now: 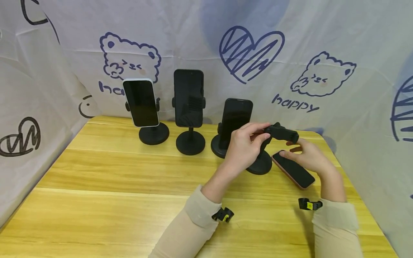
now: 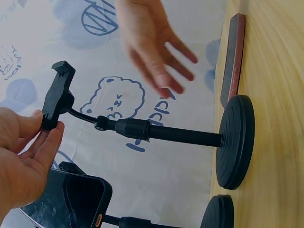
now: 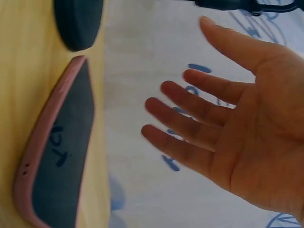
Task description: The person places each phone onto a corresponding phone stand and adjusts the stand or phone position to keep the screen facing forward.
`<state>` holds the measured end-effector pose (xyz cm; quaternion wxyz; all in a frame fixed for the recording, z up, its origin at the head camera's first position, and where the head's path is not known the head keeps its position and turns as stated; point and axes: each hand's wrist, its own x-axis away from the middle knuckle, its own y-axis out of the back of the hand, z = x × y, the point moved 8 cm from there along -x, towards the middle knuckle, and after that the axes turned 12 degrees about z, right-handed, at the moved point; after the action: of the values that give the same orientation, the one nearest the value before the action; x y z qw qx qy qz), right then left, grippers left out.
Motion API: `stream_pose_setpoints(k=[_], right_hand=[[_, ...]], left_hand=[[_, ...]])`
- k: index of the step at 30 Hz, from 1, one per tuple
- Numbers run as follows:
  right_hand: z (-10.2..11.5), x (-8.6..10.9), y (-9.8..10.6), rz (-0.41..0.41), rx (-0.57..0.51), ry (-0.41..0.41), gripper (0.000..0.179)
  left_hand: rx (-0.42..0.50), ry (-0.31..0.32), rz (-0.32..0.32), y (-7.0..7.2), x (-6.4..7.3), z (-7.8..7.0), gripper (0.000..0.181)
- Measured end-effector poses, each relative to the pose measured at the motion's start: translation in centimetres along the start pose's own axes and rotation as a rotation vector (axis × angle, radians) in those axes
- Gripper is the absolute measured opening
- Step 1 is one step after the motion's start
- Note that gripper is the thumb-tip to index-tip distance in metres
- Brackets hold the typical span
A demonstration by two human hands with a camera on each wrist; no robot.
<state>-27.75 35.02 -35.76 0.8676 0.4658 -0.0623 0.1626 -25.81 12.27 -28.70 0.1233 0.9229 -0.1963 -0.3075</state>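
Observation:
In the head view my left hand (image 1: 243, 145) pinches one end of the black clamp of a phone stand (image 1: 260, 164). The left wrist view shows that clamp (image 2: 58, 97) with no phone in it, on a jointed neck above a round base (image 2: 236, 142). My right hand (image 1: 306, 154) hovers over a pink-edged phone (image 1: 294, 170) that lies screen up on the table, right of the stand. In the right wrist view the fingers (image 3: 190, 104) are spread and hold nothing, apart from the phone (image 3: 61, 152).
Three more stands hold upright phones: a white-edged phone (image 1: 142, 103) at left, a dark phone (image 1: 189, 98) in the middle and another dark phone (image 1: 237, 116) close to my left hand. Behind the wooden table (image 1: 113, 200) hangs a printed cloth (image 1: 193, 32).

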Motion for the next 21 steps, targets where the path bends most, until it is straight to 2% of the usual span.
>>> stream_pose_setpoints(k=[6,14,21], right_hand=[[-2.0,-1.1,-1.3,0.094,0.052,-0.034,0.081],[-4.8,-1.9,-2.2,0.136,0.093,-0.127,0.088],[-6.0,-2.0,-2.7,0.169,0.133,-0.218,0.101]], left_hand=[[0.004,0.01,0.004,0.0,0.0,0.2,0.031],[0.001,0.004,0.001,0.0,-0.1,0.1,0.031],[-0.006,0.009,0.005,0.0,-0.1,0.1,0.031]])
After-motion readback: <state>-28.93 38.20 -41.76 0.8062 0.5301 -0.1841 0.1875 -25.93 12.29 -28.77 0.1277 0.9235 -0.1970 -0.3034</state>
